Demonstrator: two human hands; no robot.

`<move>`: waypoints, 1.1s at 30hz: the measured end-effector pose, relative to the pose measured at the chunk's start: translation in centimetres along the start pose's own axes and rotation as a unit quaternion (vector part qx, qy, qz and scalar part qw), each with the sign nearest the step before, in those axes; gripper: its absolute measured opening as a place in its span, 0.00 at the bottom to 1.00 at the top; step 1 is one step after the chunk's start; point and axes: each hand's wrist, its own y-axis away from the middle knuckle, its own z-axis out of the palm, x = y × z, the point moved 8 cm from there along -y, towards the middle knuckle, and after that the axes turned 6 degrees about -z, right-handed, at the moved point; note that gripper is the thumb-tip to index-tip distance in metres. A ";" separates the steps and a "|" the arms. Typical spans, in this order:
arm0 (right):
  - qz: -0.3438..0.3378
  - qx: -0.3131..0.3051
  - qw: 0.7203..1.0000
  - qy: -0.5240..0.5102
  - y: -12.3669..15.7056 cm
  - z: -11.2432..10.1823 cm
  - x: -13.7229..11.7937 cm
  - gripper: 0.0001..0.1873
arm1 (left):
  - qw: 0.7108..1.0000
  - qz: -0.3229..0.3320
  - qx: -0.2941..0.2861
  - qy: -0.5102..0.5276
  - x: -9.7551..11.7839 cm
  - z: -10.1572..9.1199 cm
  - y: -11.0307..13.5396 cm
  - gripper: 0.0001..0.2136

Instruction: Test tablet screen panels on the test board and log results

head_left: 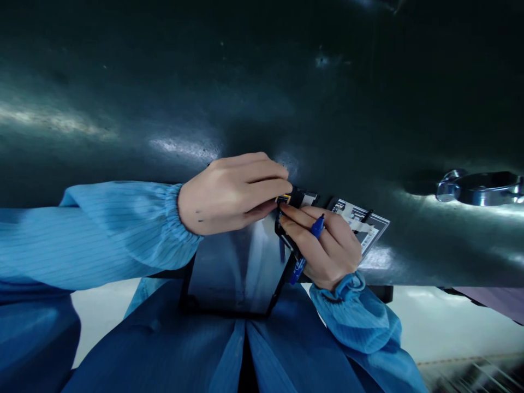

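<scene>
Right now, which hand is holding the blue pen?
The right hand has the blue pen tucked between its fingers. The left hand holds no pen; its fingertips only pinch at the top corner of the dark panel.

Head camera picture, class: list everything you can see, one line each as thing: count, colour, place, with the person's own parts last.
Work surface: one, dark green, fills the upper picture.
Flat panel: one, grey glossy face with black edge, centre, over the table edge at the person's lap.
Small connector part: one, black with yellow, at the panel's top right corner, between both hands' fingertips.
Pen: one, blue, tucked in the right hand.
Labelled plate: one, grey with white stickers, behind the right hand.
Metal fitting: one, shiny silver, far right.
Sleeves: two, blue, striped.
Left hand: one, bare, pinching the connector.
Right hand: one, bare, holding pen.
</scene>
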 end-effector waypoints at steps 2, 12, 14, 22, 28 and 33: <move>-0.003 0.047 0.999 0.012 0.3 0.0 0.0 0.08 | 1.000 -0.011 -0.004 0.006 -0.1 0.0 0.0 0.11; -0.013 0.094 0.995 0.015 0.5 0.3 0.0 0.05 | 0.999 -0.022 -0.033 0.006 -0.1 0.2 -0.1 0.11; -0.011 0.091 0.996 0.016 0.5 0.3 0.0 0.06 | 0.999 -0.025 -0.034 0.003 -0.1 0.3 -0.1 0.12; 0.003 0.099 0.995 0.011 0.5 0.4 0.3 0.06 | 1.000 0.000 0.003 -0.009 0.3 -0.3 0.1 0.12; 0.015 0.092 0.996 -0.012 0.7 0.3 0.6 0.10 | 0.996 0.065 0.061 -0.004 1.0 -1.2 0.4 0.12; 0.009 0.094 0.995 -0.018 0.8 0.3 0.5 0.06 | 0.997 0.066 0.037 -0.013 1.0 -0.9 0.7 0.12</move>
